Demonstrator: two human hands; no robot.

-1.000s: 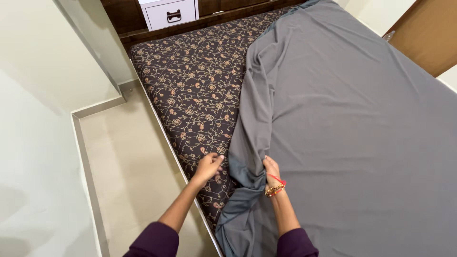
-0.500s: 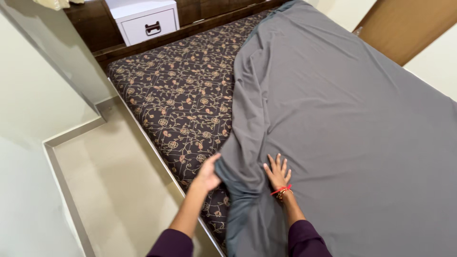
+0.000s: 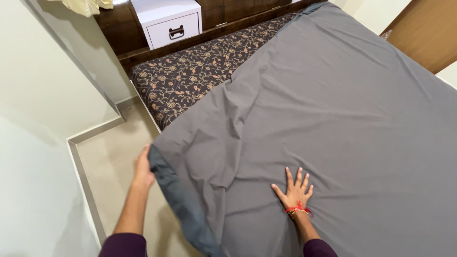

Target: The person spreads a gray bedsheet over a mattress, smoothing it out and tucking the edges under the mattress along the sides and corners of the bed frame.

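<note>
A plain grey bed sheet (image 3: 328,100) covers most of a mattress (image 3: 190,78) with a dark brown floral cover. My left hand (image 3: 143,164) grips the sheet's left edge, held out past the bed's side over the floor. My right hand (image 3: 295,192), with a red and beaded bracelet at the wrist, lies flat on the sheet with fingers spread. Only the far left corner of the floral mattress still shows.
A white drawer unit (image 3: 171,21) with a dark handle stands at the head of the bed against a dark wooden headboard (image 3: 119,35). A narrow beige floor strip (image 3: 109,162) runs between bed and cream wall. A brown door (image 3: 428,31) is at top right.
My left hand has pulled the grey sheet's edge leftward across the floral mattress to beyond the bed's side. My right hand stayed flat and slid slightly right on the sheet.
</note>
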